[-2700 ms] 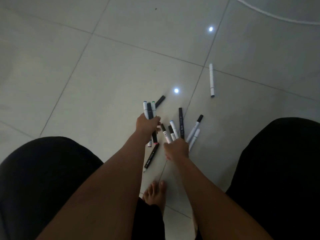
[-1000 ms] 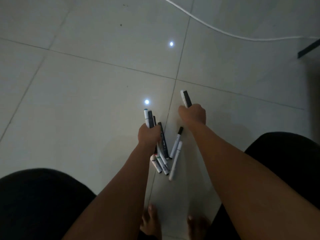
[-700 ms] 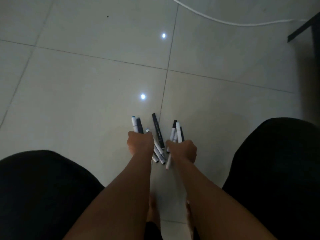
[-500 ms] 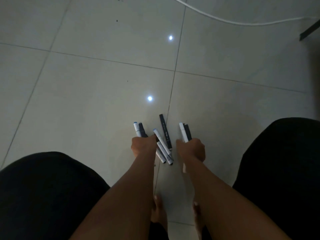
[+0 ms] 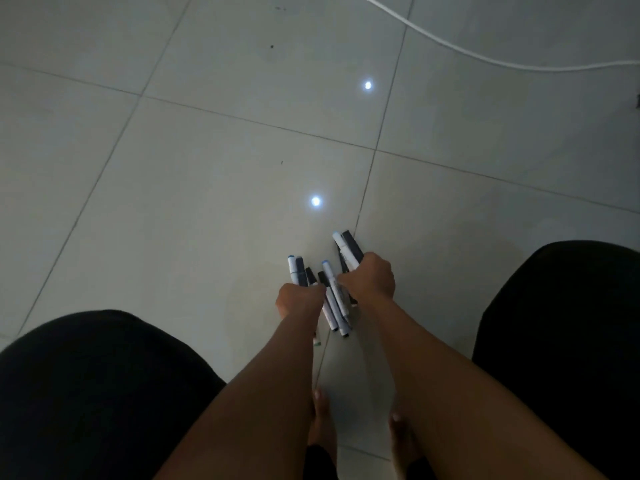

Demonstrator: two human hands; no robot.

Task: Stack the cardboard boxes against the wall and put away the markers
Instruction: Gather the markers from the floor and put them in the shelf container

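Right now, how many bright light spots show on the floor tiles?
2. One light spot lies farther off, below the white cable; the nearer light spot sits just beyond the markers held in both hands.

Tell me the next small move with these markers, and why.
Probably bring the right hand to the left hand and merge both bundles into one grip. Each hand already holds a bundle of grey and black markers, and the few markers between the hands seem the last ones near the pale tiled floor; a free hand could take them.
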